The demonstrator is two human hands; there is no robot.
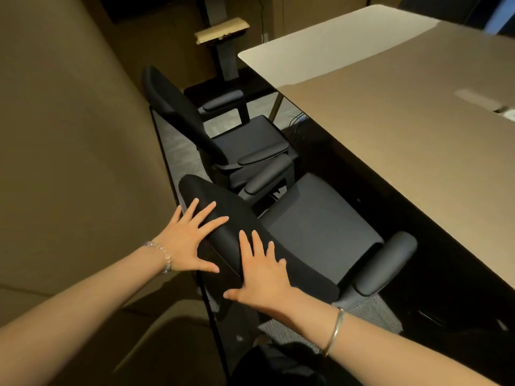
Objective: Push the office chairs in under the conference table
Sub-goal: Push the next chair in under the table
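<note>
A black office chair (315,227) stands close in front of me, its seat facing the beige conference table (404,129) on the right. My left hand (189,238) lies flat with fingers spread on the top of its backrest. My right hand (262,271) rests flat beside it on the same backrest. Neither hand curls around anything. The chair's right armrest (390,260) is near the table edge. A second black chair (245,140) stands beyond it, its seat front close to the table edge.
A tan wall (69,135) runs along the left, leaving a narrow carpeted aisle (178,151). At the far end a black stand (225,54) carries a piece of cardboard (223,30). Cables (299,121) hang under the table.
</note>
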